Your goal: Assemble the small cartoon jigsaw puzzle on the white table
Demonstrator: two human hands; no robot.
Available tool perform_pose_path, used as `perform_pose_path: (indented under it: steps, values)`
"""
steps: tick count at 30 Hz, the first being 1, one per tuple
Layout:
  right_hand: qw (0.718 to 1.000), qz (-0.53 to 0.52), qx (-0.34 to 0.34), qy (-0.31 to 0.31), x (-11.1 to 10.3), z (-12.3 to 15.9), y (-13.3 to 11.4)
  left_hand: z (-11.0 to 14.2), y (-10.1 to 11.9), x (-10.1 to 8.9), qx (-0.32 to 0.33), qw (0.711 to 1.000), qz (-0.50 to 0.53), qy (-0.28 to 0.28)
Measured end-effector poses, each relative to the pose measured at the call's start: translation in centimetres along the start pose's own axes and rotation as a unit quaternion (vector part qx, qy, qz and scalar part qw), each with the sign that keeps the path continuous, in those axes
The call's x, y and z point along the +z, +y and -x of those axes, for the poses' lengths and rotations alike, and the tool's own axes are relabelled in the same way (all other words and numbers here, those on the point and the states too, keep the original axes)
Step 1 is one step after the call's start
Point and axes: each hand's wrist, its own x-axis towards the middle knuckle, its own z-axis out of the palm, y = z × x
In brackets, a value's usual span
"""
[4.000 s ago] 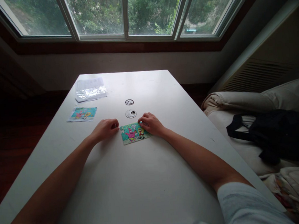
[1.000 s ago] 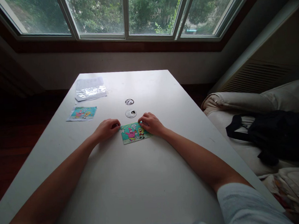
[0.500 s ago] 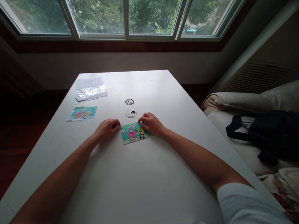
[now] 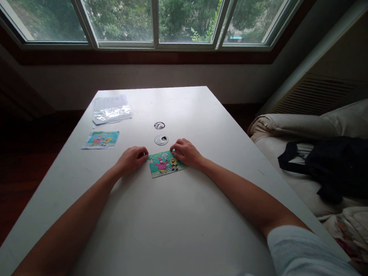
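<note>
A small jigsaw puzzle (image 4: 163, 163) with a pink starfish and a yellow sponge character lies on the white table (image 4: 165, 224), slightly tilted. Near its upper left corner is a pale patch, too small to read clearly. My left hand (image 4: 132, 158) is closed, its fingertips gripping the puzzle's upper left corner. On the other side, my right hand (image 4: 187, 152) has its thumb and fingers bent over the upper right part and covers that corner. Left of my left hand lies a picture sheet (image 4: 101, 140) with similar characters.
Papers under a shiny clear plastic sleeve (image 4: 111, 109) lie at the table's back left. Two round grommets (image 4: 161, 140) are set in the tabletop beyond the puzzle. A pale sofa (image 4: 267, 144) bearing a black bag (image 4: 345, 167) stands to the right. Windows (image 4: 123, 19) line the far wall.
</note>
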Motion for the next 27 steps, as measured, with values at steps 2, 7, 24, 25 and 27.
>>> perform_pose_path:
  steps: [2,7,24,25,27]
  values:
    - [1.000,0.000,0.000,-0.001,0.01,0.01,0.03,-0.01,-0.04,0.04,0.001,1.000,0.000,0.000]
    - [1.000,0.001,0.000,0.001,-0.02,0.04,-0.03,-0.07,-0.17,0.17,0.000,1.000,-0.001,0.002]
    - [1.000,0.006,-0.006,0.003,0.00,0.02,0.05,-0.11,-0.39,0.35,0.000,1.000,-0.008,0.006]
    - [1.000,0.006,-0.006,0.004,-0.01,0.02,0.05,-0.11,-0.40,0.36,0.001,1.000,-0.008,0.007]
    - [1.000,0.005,-0.004,0.003,-0.01,0.02,0.05,-0.10,-0.40,0.37,0.002,1.000,-0.008,0.008]
